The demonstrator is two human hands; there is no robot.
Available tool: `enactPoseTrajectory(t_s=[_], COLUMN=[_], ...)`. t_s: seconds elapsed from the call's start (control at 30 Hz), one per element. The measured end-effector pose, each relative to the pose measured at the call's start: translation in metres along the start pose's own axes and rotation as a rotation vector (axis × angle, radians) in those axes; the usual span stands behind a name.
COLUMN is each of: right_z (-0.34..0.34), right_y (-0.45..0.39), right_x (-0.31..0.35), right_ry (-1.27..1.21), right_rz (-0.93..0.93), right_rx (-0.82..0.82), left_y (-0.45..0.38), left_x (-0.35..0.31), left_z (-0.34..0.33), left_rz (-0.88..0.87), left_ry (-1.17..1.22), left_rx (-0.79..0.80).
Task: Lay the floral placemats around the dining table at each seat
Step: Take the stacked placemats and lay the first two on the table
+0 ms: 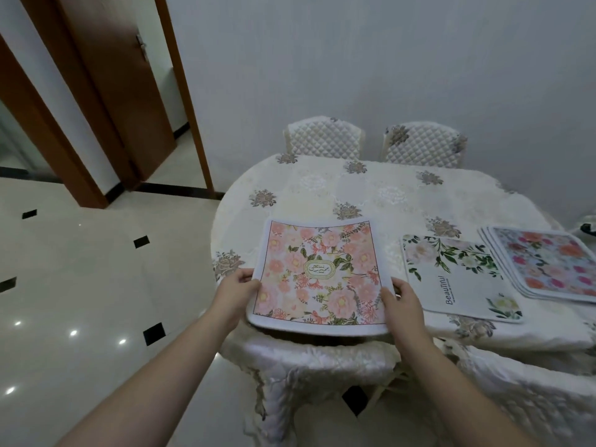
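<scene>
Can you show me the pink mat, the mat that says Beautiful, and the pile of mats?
pink mat [317, 275], head view, on its oval middle label
Beautiful mat [464, 279], head view, on its white middle
pile of mats [548, 264], head view, on the top mat's flowers

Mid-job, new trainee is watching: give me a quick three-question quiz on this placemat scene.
1. True or false: both hands hold the pink floral placemat by its side edges.
2. What word is printed on the white placemat beside it?
3. Where is the stack of placemats? A) on a chair B) at the table's right end C) on the floor

Key: 1 true: left hand and right hand grip opposite edges. 2 "Beautiful". 3 B, on the tablecloth.
</scene>
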State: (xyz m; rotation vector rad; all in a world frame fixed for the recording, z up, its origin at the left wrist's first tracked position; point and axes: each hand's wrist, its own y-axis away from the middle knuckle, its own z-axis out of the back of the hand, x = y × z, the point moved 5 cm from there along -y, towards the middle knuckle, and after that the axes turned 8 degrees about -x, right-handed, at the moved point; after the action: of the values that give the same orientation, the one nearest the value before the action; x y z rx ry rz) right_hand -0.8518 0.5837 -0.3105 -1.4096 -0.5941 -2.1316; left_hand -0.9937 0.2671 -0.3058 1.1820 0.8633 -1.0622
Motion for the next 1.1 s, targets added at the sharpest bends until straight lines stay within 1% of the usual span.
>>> enactPoseTrajectory(t_s=[0.2,0.33,0.57,0.67,0.83,0.97,1.1], right_z=[-0.024,-0.048,-0.090,-0.103,-0.121,-0.129,-0.135], right_y=[-0.039,-0.065,-0.105,-0.115,-0.128,-0.126,-0.132], right_x=[-0.006,-0.009,-0.015,-0.024,-0.042,-0.052,-0.054], right_ry=[0.080,0.083,0.138,0.166,0.226,0.211,0.219], right_rz=[0.029,0.021,-0.026,-0.071,-0.137,-0.212,-0.217], right_rx=[-0.022,0.005,0.024,0.007,-0.037,-0.103,-0.134], left_y=[-0.043,-0.081,-0.135,-0.152,-0.190,-0.217,-0.241], left_x=[0.006,0.001,-0.006,-0.005,0.011,0.019,0.031], left_z=[-0.019,-0.024,-0.024,-0.028,-0.038,-0.043,-0.046], left_rz=[0.006,-0.046,-0.018,-0.018,0.076,0.058,0.045], left_ry=[-0.070,-0.160,-0.209,-0.237,-0.254,-0.286,-0.315], left_rx=[0.086,0.105,0.089,0.087,0.149,0.201,0.257])
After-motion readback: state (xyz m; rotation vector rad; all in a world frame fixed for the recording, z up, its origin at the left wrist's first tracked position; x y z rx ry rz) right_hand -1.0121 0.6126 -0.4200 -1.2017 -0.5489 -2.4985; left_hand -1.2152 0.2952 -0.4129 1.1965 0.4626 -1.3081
